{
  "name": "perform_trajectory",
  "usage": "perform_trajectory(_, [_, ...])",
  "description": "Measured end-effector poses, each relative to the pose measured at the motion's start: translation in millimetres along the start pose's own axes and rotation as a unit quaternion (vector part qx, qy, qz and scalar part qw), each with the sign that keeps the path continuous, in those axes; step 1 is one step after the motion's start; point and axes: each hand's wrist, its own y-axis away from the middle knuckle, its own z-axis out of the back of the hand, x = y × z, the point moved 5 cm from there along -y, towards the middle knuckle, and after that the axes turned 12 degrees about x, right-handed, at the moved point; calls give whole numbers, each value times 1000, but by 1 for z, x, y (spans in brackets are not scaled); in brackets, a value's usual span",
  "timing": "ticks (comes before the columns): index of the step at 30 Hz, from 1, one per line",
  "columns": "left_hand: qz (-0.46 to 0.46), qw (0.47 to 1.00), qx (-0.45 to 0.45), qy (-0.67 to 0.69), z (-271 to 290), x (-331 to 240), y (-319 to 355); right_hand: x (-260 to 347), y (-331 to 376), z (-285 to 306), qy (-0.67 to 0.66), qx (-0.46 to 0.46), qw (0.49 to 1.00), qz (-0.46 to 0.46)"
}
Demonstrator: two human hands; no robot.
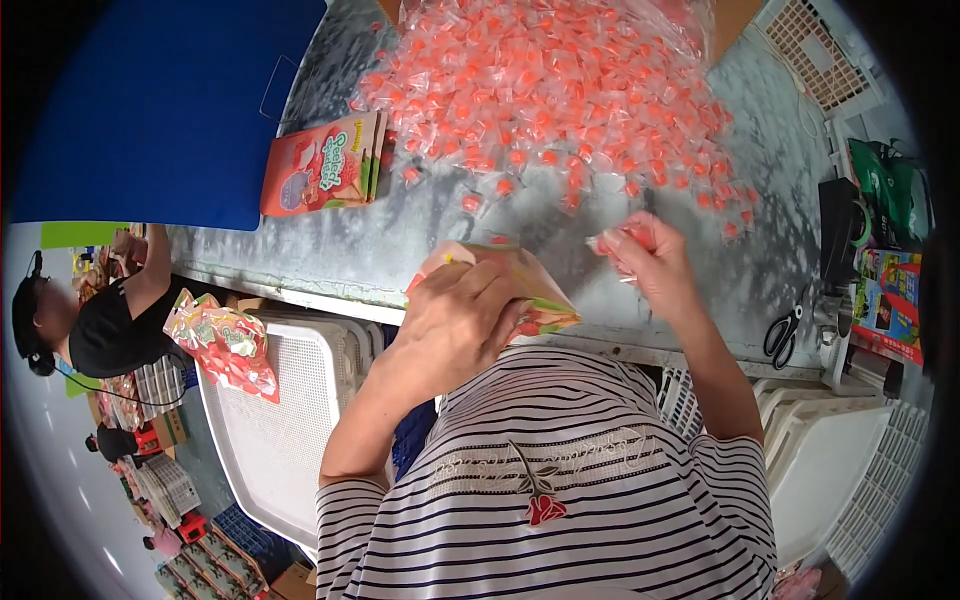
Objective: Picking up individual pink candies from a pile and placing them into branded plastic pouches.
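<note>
My left hand is closed round a pink and green candy pouch, holding it upright near the table's front edge. To the right of the pouch, my right hand pinches wrapped red candies just above the table. How many it holds is hidden by the fingers. Beyond both hands spreads a large heap of red candies in clear wrappers, with several loose ones along its near edge. A stack of flat pink pouches lies left of the heap.
A blue panel covers the far left. Black scissors lie at the right edge, near a white crate. White trays stand below the table, with a filled pouch on them. A person in black works at left.
</note>
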Motion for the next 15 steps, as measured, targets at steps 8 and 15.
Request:
perform_trajectory(8, [-65, 995, 4, 77, -15, -15, -13, 74, -20, -55, 252, 130, 954, 100])
perform_trajectory(15, [-44, 992, 4, 114, -21, -12, -9, 67, -47, -57, 261, 215, 937, -91])
